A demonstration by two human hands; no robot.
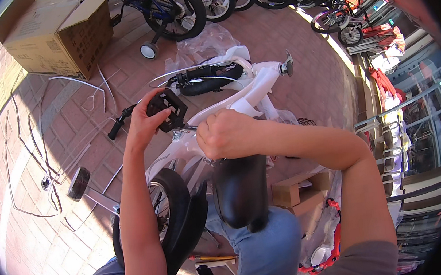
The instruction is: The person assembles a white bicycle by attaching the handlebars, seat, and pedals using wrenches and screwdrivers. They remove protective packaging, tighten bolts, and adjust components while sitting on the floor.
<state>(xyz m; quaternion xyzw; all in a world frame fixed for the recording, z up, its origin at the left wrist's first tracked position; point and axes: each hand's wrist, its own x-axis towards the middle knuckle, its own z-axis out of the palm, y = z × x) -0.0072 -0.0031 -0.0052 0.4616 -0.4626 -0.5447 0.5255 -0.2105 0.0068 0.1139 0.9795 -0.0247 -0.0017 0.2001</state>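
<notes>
The fingers of my left hand (146, 122) are closed round a black bicycle pedal (173, 110), held beside a pale pink bicycle frame (232, 99). Just to the right, my right hand (222, 133) is a fist against the frame. A short dark metal piece shows between the pedal and that fist; what the fist grips is hidden. Below my right hand is the black saddle (241, 191). The bicycle's rear wheel (172, 204) and a black mudguard (190, 232) lie close to my left forearm. A black handlebar grip (116, 128) pokes out left of my left hand.
A large cardboard box (54, 39) stands at the far left, with a row of bicycles (180, 10) beside it. Loose cables and ties (34, 157) litter the brick paving on the left. A small carton (296, 191) and a red part (332, 252) lie at the right.
</notes>
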